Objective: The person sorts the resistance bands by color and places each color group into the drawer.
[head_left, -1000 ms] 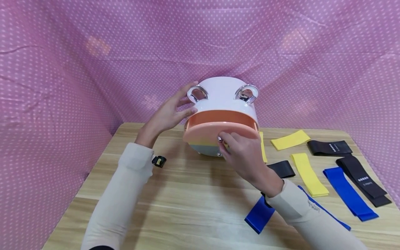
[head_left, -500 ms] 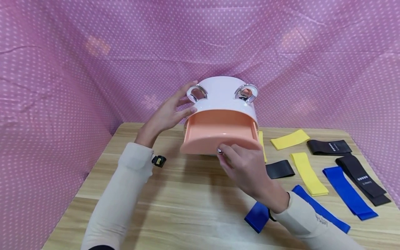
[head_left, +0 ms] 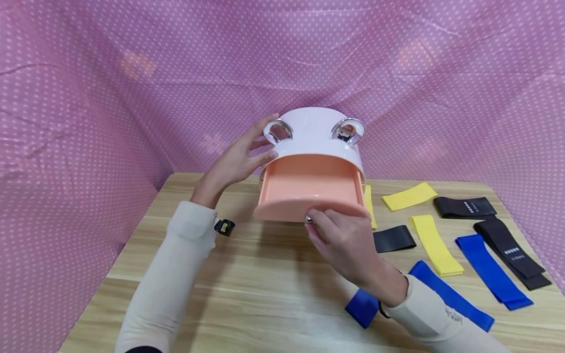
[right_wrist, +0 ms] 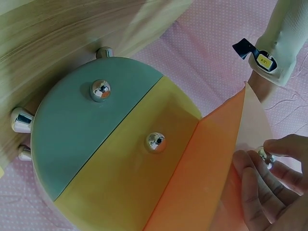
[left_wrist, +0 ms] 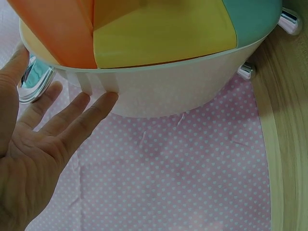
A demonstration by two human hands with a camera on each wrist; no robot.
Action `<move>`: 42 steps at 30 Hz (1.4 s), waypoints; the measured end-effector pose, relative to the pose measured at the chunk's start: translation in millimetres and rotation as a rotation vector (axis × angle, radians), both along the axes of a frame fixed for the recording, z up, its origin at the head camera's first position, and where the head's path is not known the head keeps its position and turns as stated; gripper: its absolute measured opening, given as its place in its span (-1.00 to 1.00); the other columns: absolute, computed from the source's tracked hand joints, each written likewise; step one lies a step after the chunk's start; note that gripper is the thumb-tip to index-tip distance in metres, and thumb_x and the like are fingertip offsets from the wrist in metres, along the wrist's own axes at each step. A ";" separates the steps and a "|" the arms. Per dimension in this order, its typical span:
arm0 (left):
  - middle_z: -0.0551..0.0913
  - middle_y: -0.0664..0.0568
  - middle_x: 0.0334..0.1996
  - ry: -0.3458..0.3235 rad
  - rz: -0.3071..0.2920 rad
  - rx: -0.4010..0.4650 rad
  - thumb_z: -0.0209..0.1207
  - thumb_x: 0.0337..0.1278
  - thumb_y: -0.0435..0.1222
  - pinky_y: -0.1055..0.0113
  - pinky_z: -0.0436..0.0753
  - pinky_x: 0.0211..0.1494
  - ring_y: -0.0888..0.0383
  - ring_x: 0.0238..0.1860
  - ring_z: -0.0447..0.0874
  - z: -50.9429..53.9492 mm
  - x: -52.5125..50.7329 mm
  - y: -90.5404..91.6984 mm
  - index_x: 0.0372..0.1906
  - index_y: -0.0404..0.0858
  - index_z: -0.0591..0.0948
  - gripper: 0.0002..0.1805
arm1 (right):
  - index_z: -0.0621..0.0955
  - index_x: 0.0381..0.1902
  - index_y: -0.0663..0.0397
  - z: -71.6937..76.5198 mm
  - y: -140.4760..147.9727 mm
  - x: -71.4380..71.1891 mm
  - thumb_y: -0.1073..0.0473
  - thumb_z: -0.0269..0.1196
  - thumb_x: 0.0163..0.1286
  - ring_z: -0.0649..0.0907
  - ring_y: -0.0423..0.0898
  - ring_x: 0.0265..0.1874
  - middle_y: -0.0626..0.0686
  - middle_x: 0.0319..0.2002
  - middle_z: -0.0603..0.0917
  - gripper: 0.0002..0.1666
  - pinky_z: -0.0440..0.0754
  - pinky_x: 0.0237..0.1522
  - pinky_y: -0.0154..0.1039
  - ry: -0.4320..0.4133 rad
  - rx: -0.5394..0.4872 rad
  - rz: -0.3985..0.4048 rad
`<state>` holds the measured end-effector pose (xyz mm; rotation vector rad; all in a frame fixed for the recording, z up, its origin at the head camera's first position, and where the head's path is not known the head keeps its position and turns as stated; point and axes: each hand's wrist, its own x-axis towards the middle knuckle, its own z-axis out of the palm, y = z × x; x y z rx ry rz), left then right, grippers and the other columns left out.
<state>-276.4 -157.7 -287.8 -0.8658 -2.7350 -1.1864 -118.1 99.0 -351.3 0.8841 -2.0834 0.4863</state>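
A white drawer organizer [head_left: 311,125] with silver ring ears stands at the table's back. Its orange top drawer [head_left: 311,184] is pulled out, and its interior shows nothing inside. My right hand [head_left: 346,242] pinches the silver knob [right_wrist: 266,156] on that drawer's front between thumb and fingers. Below it, the yellow drawer [right_wrist: 144,159] and the green drawer [right_wrist: 91,125] are closed, as the right wrist view shows. My left hand [head_left: 238,157] rests on the organizer's left side with fingers spread and fairly straight, the thumb by the front rim. In the left wrist view, its fingertips touch the white wall [left_wrist: 163,91].
Flat elastic bands lie on the right of the wooden table [head_left: 256,299]: yellow bands [head_left: 437,245], black bands [head_left: 465,208] and blue bands [head_left: 494,272]. One blue band [head_left: 363,308] lies partly under my right forearm. A pink dotted cloth [head_left: 282,59] hangs behind.
My right hand has drawn the orange drawer outward, towards me, from slightly open to far out; in the last half second it moved only a little. The left hand has stayed on the organizer.
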 end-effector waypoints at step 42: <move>0.05 0.20 0.70 -0.033 0.028 -0.026 0.33 0.34 0.07 -0.41 0.41 0.46 -0.08 0.51 0.46 0.3 1.6 0.7 0.59 0.64 -0.01 -0.05 | 0.76 -0.18 0.11 -8.3 65.1 35.7 0.38 0.55 0.06 0.76 -0.27 -0.50 -0.06 -0.42 0.81 -0.67 0.74 -0.47 -0.39 -0.241 -0.082 -0.035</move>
